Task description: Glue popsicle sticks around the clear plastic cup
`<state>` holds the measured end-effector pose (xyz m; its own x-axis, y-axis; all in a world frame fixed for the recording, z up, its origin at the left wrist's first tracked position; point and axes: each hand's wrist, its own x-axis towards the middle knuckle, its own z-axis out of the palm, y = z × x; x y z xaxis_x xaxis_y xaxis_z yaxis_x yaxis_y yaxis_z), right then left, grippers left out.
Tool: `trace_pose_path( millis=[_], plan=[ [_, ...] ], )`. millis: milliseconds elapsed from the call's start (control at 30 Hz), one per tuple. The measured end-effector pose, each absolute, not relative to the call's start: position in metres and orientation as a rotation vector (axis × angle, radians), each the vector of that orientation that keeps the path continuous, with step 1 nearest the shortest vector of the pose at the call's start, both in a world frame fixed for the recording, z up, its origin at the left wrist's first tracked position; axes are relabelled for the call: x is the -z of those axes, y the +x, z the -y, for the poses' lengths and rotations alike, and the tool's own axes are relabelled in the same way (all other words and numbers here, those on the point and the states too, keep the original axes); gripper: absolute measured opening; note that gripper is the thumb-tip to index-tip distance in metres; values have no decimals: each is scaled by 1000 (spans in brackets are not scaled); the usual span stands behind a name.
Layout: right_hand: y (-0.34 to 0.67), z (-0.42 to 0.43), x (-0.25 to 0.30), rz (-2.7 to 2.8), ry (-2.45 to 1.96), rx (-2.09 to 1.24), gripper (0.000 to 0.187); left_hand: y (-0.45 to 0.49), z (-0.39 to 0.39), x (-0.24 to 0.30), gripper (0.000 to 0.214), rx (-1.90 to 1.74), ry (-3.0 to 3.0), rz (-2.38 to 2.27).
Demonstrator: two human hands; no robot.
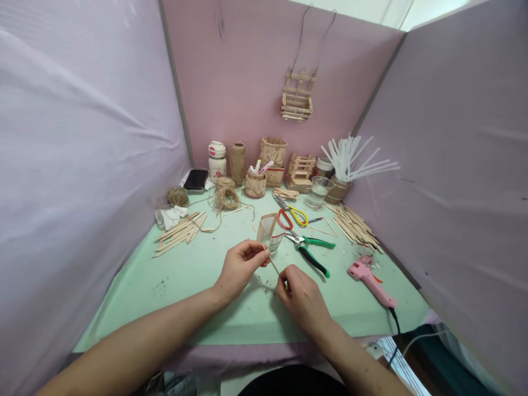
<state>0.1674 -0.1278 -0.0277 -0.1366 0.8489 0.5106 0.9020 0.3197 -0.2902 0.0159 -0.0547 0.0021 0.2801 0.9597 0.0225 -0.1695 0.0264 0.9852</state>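
Between my two hands a thin wooden stick (274, 266) slants down to the right above the green tabletop. My left hand (244, 265) pinches its upper end, thumb against fingers. The lower end sits in the closed fingers of my right hand (300, 294). Just beyond my left fingertips stands a clear plastic cup (268, 230) with some flat wooden pieces on its side; my hand partly hides it. To its right lie green-handled pruning shears (310, 252), and behind them scissors (292, 213) with one red and one yellow handle.
Wooden sticks lie in piles at left (181, 234) and right (355, 224). A pink glue gun (373, 281) with a cord rests at the right. Twine (226, 195), a phone (196, 180), a bottle (216, 160), a cup of water (318, 192) and white glue sticks (348, 157) line the back.
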Motion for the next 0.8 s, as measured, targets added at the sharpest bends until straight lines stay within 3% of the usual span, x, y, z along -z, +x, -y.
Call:
trace_pose_path(
  millis=[100, 233, 400, 533, 800],
  plan=[
    [180, 130, 15, 2033, -1536, -47, 7, 13, 52, -3, 30, -1103, 1269, -875],
    [237, 136, -20, 1899, -1854, -78, 26, 5, 44, -5, 27, -1156, 1386, -829],
    [325, 149, -46, 1712, -2494, -4, 32, -5, 34, -13, 22, -1166, 1540, -802],
    [355, 155, -35, 1663, -2744, -117, 35, -10, 27, -19, 22, -1151, 1611, -792],
    [371, 141, 1, 1690, -2734, -217, 29, -22, 12, -18, 20, -1101, 1608, -752]
  ],
)
